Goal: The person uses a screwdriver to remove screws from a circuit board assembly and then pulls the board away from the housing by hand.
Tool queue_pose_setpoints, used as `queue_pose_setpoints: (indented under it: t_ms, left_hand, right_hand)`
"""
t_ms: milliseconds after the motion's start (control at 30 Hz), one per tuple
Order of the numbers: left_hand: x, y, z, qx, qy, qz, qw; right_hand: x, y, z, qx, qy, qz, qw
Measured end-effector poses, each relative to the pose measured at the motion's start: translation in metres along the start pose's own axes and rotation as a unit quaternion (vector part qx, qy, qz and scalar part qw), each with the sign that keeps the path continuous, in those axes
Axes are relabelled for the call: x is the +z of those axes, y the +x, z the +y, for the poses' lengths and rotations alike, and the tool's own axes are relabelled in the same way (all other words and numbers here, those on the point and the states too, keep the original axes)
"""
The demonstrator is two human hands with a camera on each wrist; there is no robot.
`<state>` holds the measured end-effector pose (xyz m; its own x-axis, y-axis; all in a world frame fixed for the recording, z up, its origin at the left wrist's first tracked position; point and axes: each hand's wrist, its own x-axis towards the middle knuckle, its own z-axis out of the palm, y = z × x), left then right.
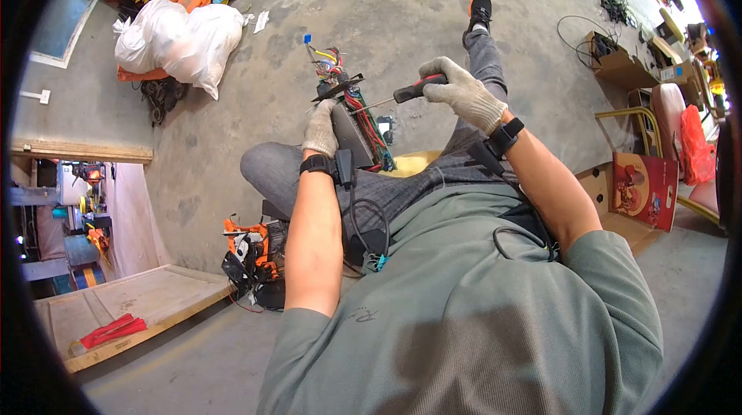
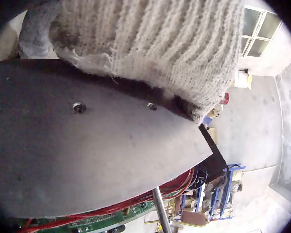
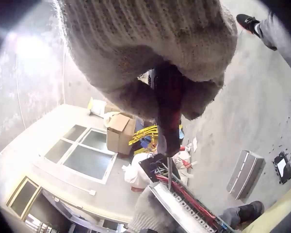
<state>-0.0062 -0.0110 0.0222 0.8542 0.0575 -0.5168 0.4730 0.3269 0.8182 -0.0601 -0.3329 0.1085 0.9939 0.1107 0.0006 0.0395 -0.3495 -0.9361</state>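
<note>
My gloved right hand [image 1: 468, 94] grips a screwdriver by its red and black handle [image 1: 420, 88]. Its steel shaft [image 3: 170, 174] points down to the wire-filled side of an electronic unit, with the tip at the edge of the metal casing [image 1: 354, 141]. Gloved too, my left hand [image 1: 320, 127] holds this casing along its left edge; its fingertips are hidden in the left wrist view. Three screw heads show on the grey panel [image 2: 97, 150]. Red wires [image 2: 172, 182] run beside a green circuit board [image 2: 94, 223]. Loose coloured wires [image 1: 331, 63] stick out at the far end.
Orange and black machine parts [image 1: 259, 253] lie left of my hip. White sacks [image 1: 182, 44] stand by the wall. A grey metal cover [image 3: 246, 174] and a small black piece [image 3: 282, 167] lie on the floor. To the right are cardboard boxes [image 1: 618, 59] and a chair [image 1: 668, 117].
</note>
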Motion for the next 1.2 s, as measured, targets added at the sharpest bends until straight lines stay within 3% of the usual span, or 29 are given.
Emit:
queue_pose_setpoints:
  t_ms: [67,100,167,233,333,400,633,767,933,1000,1067,1200]
  left_hand:
    - [0.002,-0.003,0.002,-0.002,0.014,0.011,1.000]
    - [0.000,-0.001,0.000,-0.002,0.014,0.011,1.000]
    - [-0.001,0.002,-0.003,0.003,-0.018,-0.012,1.000]
    - [-0.002,0.007,-0.006,0.003,-0.012,0.001,1.000]
    - [-0.004,0.010,-0.007,-0.001,0.000,0.017,1.000]
    - [-0.003,0.007,-0.005,-0.002,0.008,0.018,1.000]
    - [0.001,0.004,-0.004,0.008,0.005,0.003,1.000]
    - [-0.009,0.017,-0.011,0.003,0.017,-0.043,0.999]
    - [-0.011,0.016,-0.011,-0.002,0.043,-0.022,0.999]
    - [-0.009,0.015,-0.010,0.006,0.050,-0.017,0.999]
    - [-0.007,0.017,-0.014,0.000,-0.039,-0.012,0.999]
    - [-0.005,0.020,-0.014,-0.002,-0.070,-0.027,0.997]
  right_hand:
    - [0.005,-0.003,-0.006,0.091,0.045,0.012,0.995]
    - [0.002,-0.004,-0.017,0.091,0.045,0.012,0.995]
    - [-0.006,-0.005,-0.034,0.235,0.039,-0.053,0.970]
    - [-0.012,-0.002,-0.017,0.219,0.045,-0.098,0.970]
    - [-0.008,-0.003,-0.010,0.167,0.068,-0.086,0.980]
    - [0.002,-0.002,-0.005,0.078,0.070,-0.032,0.994]
    - [-0.007,-0.008,-0.032,0.158,0.066,-0.042,0.984]
    - [-0.008,-0.006,-0.031,0.125,0.030,-0.020,0.991]
    - [-0.002,-0.007,-0.037,0.079,0.002,-0.004,0.997]
    - [0.002,-0.006,-0.032,0.022,-0.025,0.009,0.999]
    - [0.002,-0.008,-0.033,0.016,-0.034,0.014,0.999]
    - [0.004,-0.009,-0.036,-0.002,-0.026,0.029,0.999]
